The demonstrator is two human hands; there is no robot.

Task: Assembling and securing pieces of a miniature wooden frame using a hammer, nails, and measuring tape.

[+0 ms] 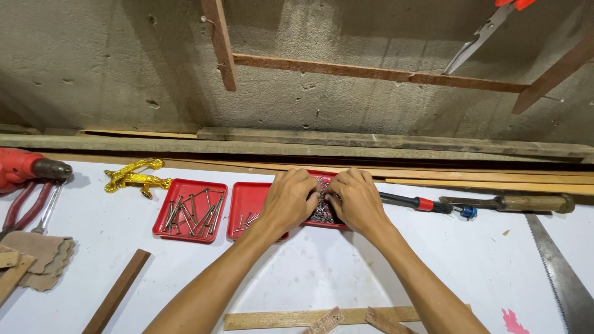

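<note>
My left hand (289, 201) and my right hand (357, 201) meet over a red tray (336, 224) heaped with small metal nails (322, 211). The fingertips of both hands pinch into the pile. What each finger holds is hidden. The left hand also covers part of a middle red tray (245, 204) that holds a few nails (246, 220). Further left, a third red tray (162, 226) holds several longer nails (192, 213).
A gold lizard-shaped piece (136, 177) and a red drill (25, 167) lie left, with pliers (25, 207) and sandpaper (43, 260). A screwdriver (421, 203), a wooden-handled tool (513, 202) and a saw blade (560, 272) lie right. Wood strips (117, 291) sit near me. Scissors (479, 37) hang on the wall.
</note>
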